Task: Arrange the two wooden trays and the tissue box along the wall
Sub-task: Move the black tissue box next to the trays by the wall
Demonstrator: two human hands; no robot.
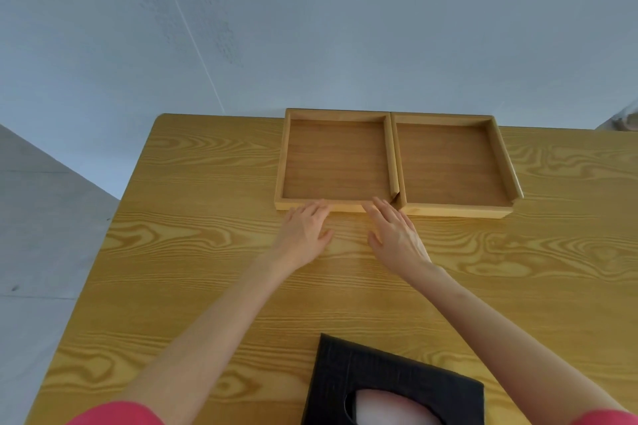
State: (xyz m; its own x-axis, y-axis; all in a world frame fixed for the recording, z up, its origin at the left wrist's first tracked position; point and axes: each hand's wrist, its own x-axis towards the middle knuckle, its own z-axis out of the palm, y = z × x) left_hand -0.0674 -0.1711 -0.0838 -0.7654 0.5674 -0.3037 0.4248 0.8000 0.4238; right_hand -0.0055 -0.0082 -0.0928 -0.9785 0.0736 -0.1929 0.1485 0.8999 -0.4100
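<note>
**Inspector:** Position of the task items?

**Onlooker:** The left wooden tray (336,162) and the right wooden tray (452,166) sit side by side at the far edge of the worktop (207,252), their back rims against the wall (310,28) as far as I can judge. Their inner sides touch or nearly touch. The tissue box (390,386), black, lies well apart at the near edge, not yet placed.

**Inspector:** The hands?

**Onlooker:** Both spread flat, gripping nothing. The left hand (305,231) and right hand (393,235) have fingertips at the left tray's front rim; whether they press on it, I cannot tell.

**Inspector:** Risks?

**Onlooker:** In my judgement, an uneven push from either hand would skew the left tray, or nudge it into its neighbour and shift that one out of line. The right tray's front corner looks slightly forward of the left's, so the row may already be uneven.

**Inspector:** Obstructions?

**Onlooker:** None between box and wall. Bare worktop lies left of the trays; less shows on the right. Something pale sits at the far right edge, too cut off to identify.
</note>
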